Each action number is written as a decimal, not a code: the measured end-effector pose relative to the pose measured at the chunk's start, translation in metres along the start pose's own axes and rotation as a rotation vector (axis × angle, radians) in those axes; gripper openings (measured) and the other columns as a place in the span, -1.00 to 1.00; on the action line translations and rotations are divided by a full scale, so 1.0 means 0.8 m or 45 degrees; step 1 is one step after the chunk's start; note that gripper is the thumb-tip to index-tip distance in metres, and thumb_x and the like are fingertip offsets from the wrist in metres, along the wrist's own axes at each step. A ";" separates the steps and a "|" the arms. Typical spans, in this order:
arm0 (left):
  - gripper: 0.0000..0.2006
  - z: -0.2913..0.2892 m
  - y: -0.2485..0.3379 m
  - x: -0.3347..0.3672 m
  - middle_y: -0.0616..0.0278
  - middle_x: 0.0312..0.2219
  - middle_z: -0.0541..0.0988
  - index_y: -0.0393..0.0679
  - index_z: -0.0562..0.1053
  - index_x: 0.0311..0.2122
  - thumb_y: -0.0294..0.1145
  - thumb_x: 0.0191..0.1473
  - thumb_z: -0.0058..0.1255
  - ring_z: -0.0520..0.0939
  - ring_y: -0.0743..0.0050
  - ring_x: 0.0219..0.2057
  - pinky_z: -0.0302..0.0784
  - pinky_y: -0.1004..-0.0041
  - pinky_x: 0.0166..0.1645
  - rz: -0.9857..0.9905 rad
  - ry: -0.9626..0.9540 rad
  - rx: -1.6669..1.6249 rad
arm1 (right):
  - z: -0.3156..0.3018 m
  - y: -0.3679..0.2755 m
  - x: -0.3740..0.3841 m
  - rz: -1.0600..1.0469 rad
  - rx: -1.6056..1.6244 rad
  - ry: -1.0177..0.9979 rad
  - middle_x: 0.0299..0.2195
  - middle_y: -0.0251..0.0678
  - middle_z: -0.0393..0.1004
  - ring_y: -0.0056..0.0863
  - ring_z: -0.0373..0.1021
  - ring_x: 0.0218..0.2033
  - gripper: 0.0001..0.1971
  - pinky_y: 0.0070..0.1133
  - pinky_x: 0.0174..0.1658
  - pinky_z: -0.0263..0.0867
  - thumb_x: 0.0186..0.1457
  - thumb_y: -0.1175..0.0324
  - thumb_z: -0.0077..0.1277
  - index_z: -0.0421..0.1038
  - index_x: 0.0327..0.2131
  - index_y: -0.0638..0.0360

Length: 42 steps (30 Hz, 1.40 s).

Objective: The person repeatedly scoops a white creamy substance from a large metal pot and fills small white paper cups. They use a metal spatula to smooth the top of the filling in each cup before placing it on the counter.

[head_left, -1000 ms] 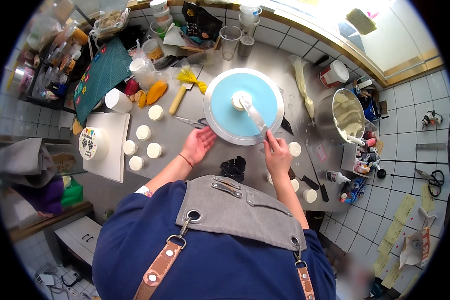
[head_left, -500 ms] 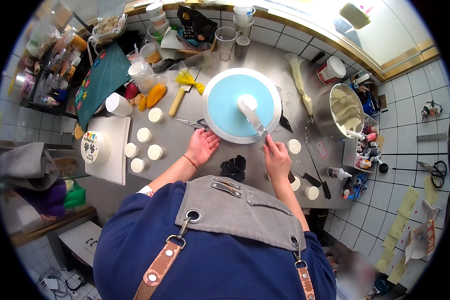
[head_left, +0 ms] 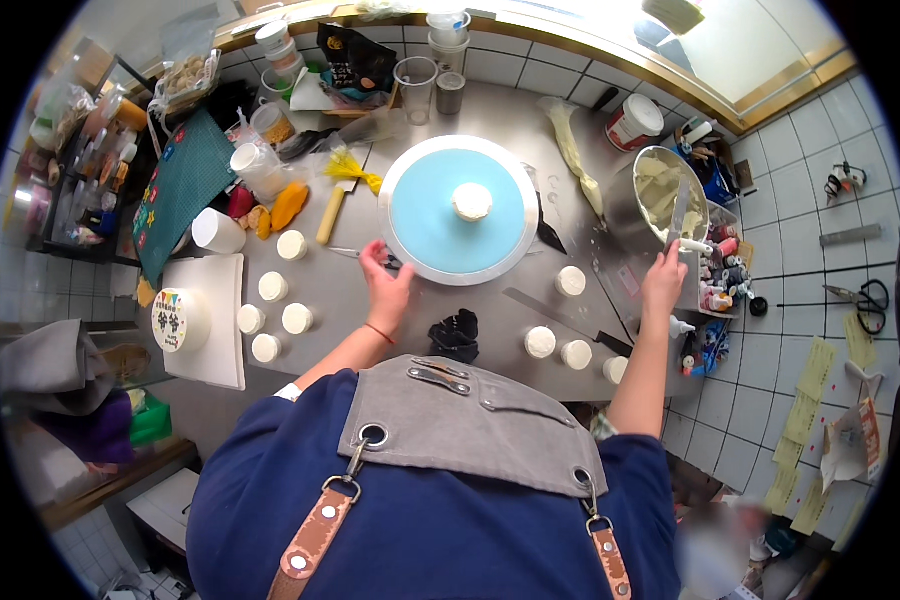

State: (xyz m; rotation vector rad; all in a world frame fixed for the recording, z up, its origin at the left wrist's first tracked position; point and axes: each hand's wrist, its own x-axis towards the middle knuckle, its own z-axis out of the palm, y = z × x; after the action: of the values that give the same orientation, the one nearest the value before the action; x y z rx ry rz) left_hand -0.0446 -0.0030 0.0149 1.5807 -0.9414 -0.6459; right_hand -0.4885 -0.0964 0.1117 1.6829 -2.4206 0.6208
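Observation:
My right hand [head_left: 662,280] is closed round the handle of an icing spatula [head_left: 681,208], its blade standing over the cream in a metal bowl [head_left: 623,190]. Left of that, a blue-topped turntable [head_left: 425,225] with a silver rim bears one small white round cake [head_left: 472,202]. At the turntable's near left edge is my left hand [head_left: 388,285], empty, with its fingers apart. Scissors [head_left: 348,253] lie partly hidden behind it. Crumpled black cloth [head_left: 455,336] rests on the steel table between my arms.
Several small white cakes [head_left: 297,319] stand left and right of the turntable. A decorated cake [head_left: 181,320] sits on a white board [head_left: 228,290]. A long knife [head_left: 570,318] lies at the right; a filled piping bag [head_left: 575,160] lies behind. Colour bottles [head_left: 725,270] crowd the right edge.
My right hand has carried the spatula from the small cake rightward to the cream bowl. My left hand has turned from palm up, with its fingers now at the turntable's edge.

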 end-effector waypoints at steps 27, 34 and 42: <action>-0.14 0.028 0.149 0.091 0.02 -0.09 0.52 -0.24 0.03 0.12 -0.51 -0.22 0.38 0.51 0.32 0.03 0.39 0.36 0.12 0.331 -0.671 -0.269 | -0.009 0.024 -0.190 0.805 1.891 -0.652 -0.54 -0.33 0.44 -0.62 0.28 -0.71 -0.86 -0.65 -0.66 0.19 0.33 0.27 -0.22 0.28 -0.26 0.08; -0.42 -0.052 0.221 0.034 0.32 -0.01 0.44 -0.17 0.30 0.10 -0.63 -0.07 0.22 0.45 0.52 0.04 0.39 0.47 0.12 -0.092 -0.749 -0.772 | -0.168 -0.113 -0.205 -0.365 0.755 -0.238 -0.53 -0.29 0.47 -0.48 0.41 -0.60 -0.83 -0.52 -0.51 0.30 0.20 0.44 0.00 0.43 -0.12 0.14; -0.46 -0.105 0.273 -0.024 0.13 0.05 0.41 -0.20 0.25 0.15 -0.59 0.05 0.09 0.48 0.26 0.06 0.45 0.18 0.20 -0.283 -0.905 -1.193 | -0.212 -0.211 -0.201 -0.886 1.018 -0.088 -0.53 -0.28 0.45 -0.38 0.41 -0.57 -0.68 -0.48 -0.47 0.32 0.06 0.56 0.12 0.50 -0.09 0.03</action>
State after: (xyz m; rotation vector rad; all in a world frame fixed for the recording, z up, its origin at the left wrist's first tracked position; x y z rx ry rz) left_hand -0.0361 0.0471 0.2445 0.5960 -0.7583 -1.5917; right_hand -0.2953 0.0614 0.2556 2.6414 -1.4610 1.5046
